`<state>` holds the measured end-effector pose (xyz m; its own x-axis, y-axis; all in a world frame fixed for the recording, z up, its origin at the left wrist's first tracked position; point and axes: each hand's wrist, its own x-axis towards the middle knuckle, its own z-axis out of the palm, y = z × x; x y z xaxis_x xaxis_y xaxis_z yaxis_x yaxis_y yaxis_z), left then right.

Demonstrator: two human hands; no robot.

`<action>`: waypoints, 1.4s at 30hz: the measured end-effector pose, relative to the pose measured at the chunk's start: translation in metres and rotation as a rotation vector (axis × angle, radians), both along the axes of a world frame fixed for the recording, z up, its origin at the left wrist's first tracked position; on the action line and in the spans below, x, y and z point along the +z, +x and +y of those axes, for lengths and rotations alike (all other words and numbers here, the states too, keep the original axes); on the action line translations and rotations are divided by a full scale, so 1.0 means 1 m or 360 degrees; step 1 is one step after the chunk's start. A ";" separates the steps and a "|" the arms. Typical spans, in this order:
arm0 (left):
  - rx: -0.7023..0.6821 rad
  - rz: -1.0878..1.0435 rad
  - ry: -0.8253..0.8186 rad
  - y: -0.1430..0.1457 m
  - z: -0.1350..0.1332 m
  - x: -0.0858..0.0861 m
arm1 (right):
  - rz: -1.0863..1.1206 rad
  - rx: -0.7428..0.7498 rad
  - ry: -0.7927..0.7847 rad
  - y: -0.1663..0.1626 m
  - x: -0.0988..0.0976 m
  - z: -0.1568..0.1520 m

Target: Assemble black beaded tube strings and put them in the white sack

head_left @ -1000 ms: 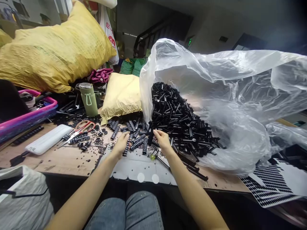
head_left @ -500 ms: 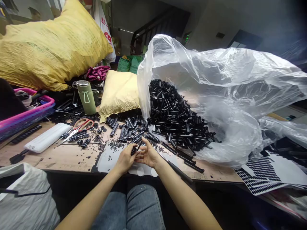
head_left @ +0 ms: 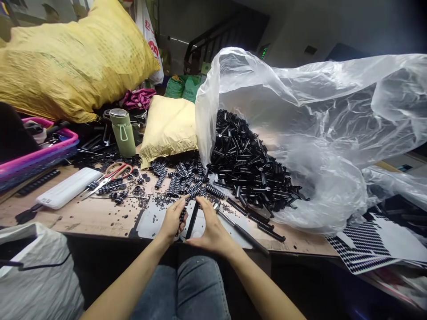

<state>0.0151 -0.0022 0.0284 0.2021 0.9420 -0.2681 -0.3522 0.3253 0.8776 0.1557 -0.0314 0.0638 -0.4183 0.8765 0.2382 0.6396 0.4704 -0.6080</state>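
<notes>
My left hand [head_left: 173,218] is closed around a black piece with pale dots [head_left: 182,215], mostly hidden by the fingers. A slim black rod [head_left: 192,220] spans the thumb and fingertips of my right hand [head_left: 215,226], which seem to grip it at its two ends. Both hands are over a pale mat [head_left: 150,222] at the table's front edge. Just beyond them lie several dotted black cylinders [head_left: 178,183] in a loose heap. Right of my right hand, a tool with a metal shaft and long dark handle [head_left: 245,232] lies slantwise across the mat.
A clear plastic bag [head_left: 316,102] spills a heap of black tubes [head_left: 253,164]. Left are scissors [head_left: 115,173], a white oblong case [head_left: 68,187], a green bottle [head_left: 123,133] and a pink basket [head_left: 63,144]. Small black rings are scattered around. Dotted sheets [head_left: 356,244] lie at right.
My hands have moved apart from being close together. The right hand has spread its thumb and fingers along the black rod; the left still grips the dotted piece. The view has shifted slightly.
</notes>
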 end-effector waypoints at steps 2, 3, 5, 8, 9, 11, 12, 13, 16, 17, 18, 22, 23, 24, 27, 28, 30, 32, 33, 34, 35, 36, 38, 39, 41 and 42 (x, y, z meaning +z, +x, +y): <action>0.0000 0.0000 -0.0017 0.000 -0.001 0.001 | -0.0009 0.0044 0.0015 -0.003 0.003 -0.001; 0.0009 0.0004 -0.0018 0.001 -0.002 0.001 | -0.0006 0.0056 0.0020 -0.004 0.004 -0.002; 0.0067 0.0004 -0.0002 0.001 -0.002 0.000 | 0.0000 0.0068 0.0028 -0.006 0.005 -0.003; 0.0187 -0.0050 0.0035 0.004 -0.004 0.002 | -0.0001 0.0107 0.0033 -0.008 0.005 -0.004; 0.0199 -0.0085 0.0026 0.005 -0.005 0.004 | -0.0001 0.0124 0.0034 -0.009 0.005 -0.004; 0.0177 -0.0157 -0.0027 0.006 -0.008 0.009 | -0.0001 0.0135 0.0028 -0.010 0.004 -0.004; 0.0153 -0.0184 -0.0064 0.007 -0.009 0.012 | 0.0004 0.0128 0.0023 -0.010 0.003 -0.004; 0.0132 -0.0204 -0.0099 0.007 -0.011 0.014 | 0.0013 0.0115 0.0019 -0.010 0.002 -0.003; 0.0098 -0.0239 -0.0167 0.007 -0.012 0.018 | 0.0035 0.0094 0.0007 -0.010 0.000 -0.003; 0.0092 -0.0247 -0.0179 0.007 -0.013 0.018 | 0.0040 0.0095 0.0005 -0.009 -0.002 -0.002; 0.0090 -0.0252 -0.0184 0.007 -0.013 0.018 | 0.0043 0.0099 0.0002 -0.009 -0.003 -0.002; 0.0091 -0.0236 -0.0185 0.010 -0.013 0.016 | 0.0072 0.0126 -0.0029 -0.008 -0.011 -0.001; 0.0085 -0.0220 -0.0186 0.011 -0.012 0.016 | 0.0094 0.0132 -0.0035 -0.007 -0.012 0.000; 0.0076 -0.0197 -0.0184 0.011 -0.012 0.016 | 0.0121 0.0138 -0.0039 -0.007 -0.013 0.001; 0.0050 -0.0100 -0.0168 0.013 -0.009 0.018 | 0.0199 0.0143 -0.0040 -0.005 -0.011 0.004; 0.0044 -0.0069 -0.0153 0.013 -0.008 0.019 | 0.0212 0.0134 -0.0046 -0.005 -0.009 0.005; 0.0033 -0.0018 -0.0114 0.014 -0.004 0.020 | 0.0219 0.0086 -0.0061 -0.003 -0.008 0.008; -0.0024 0.0037 -0.0066 0.014 -0.002 0.018 | 0.0222 0.0011 -0.0068 -0.005 -0.011 0.009; -0.0054 0.0094 -0.0014 0.014 -0.001 0.015 | 0.0224 -0.0026 -0.0069 -0.007 -0.014 0.009; -0.0077 0.0198 0.0084 0.013 -0.002 0.011 | 0.0226 -0.0068 -0.0068 -0.010 -0.019 0.009; -0.0081 0.0362 0.0240 0.012 -0.002 0.005 | 0.0227 -0.0123 -0.0062 -0.014 -0.024 0.008; -0.0065 0.0578 0.0450 0.011 -0.003 -0.002 | 0.0210 -0.0192 -0.0056 -0.018 -0.030 0.007; -0.0013 0.1081 0.0928 0.008 -0.005 -0.017 | 0.0128 -0.0323 -0.0051 -0.022 -0.042 0.004; -0.0014 0.1314 0.1136 0.005 -0.006 -0.025 | 0.0078 -0.0367 -0.0054 -0.020 -0.046 0.003; -0.0115 0.1651 0.1448 -0.002 -0.005 -0.037 | 0.0004 -0.0414 -0.0068 -0.004 -0.051 0.000; -0.0192 0.1769 0.1568 -0.006 -0.005 -0.041 | -0.0029 -0.0470 -0.0075 0.009 -0.051 -0.002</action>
<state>0.0091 -0.0069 -0.0124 0.4145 0.8246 0.3850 0.6129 -0.5657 0.5517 0.1645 -0.0335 0.0123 -0.1471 0.9708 0.1894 0.7557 0.2339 -0.6118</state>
